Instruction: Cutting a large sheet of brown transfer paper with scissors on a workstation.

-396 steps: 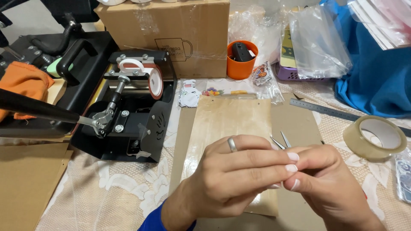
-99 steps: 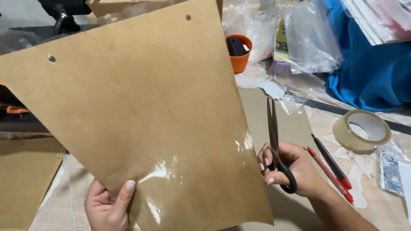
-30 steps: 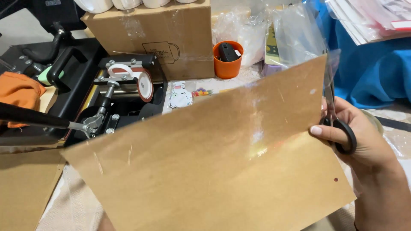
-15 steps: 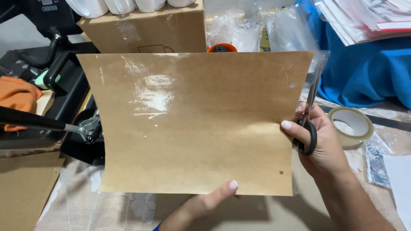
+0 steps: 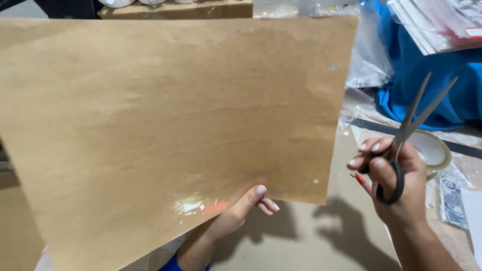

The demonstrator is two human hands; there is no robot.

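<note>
Left hand [image 5: 236,213]: pinches the lower edge of the brown card sheet [image 5: 170,125], thumb in front, raised off the worktop [image 5: 301,241].
Right hand [image 5: 396,180]: fingers through the handles of the scissors [image 5: 409,130], blades parted, just right of the sheet.
Sheet: looks light, fairly stiff, glossy near the grip, so likely slippery; best held by an edge.
Back edge: cardboard box [image 5: 175,7].
Right side: clear plastic bags [image 5: 369,55], blue cloth [image 5: 427,75], tape roll [image 5: 434,150].

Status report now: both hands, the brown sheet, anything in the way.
Left hand grips brown sheet at its lower edge, held up. Right hand holds scissors, blades open, clear of the sheet. Tape roll lies behind the right hand.
</note>
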